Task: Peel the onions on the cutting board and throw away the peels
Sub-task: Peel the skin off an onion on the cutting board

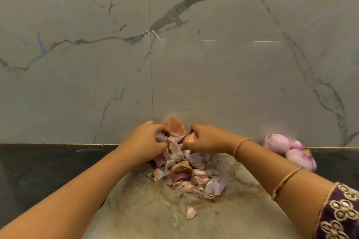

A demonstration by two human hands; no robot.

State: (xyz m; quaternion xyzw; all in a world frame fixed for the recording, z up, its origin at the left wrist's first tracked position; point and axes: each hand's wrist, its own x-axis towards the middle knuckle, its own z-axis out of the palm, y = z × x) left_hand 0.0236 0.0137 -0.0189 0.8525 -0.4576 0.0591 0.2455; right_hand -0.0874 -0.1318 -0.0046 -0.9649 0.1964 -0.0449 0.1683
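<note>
While both hands grip peels [186, 172] | peeled onions [289, 150]: three

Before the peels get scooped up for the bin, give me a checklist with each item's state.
1. Left hand closed on peels: ok.
2. Right hand closed on peels: ok; something orange-pink sits under its fingers, peel or onion cannot tell.
3. Peel pile gathered on the cutting board: not ok, one loose peel lies apart, nearer the person.
4. Peeled onions clear of the pile: ok, at the board's right edge.
5. Bin location: cannot tell, none in view.
</note>
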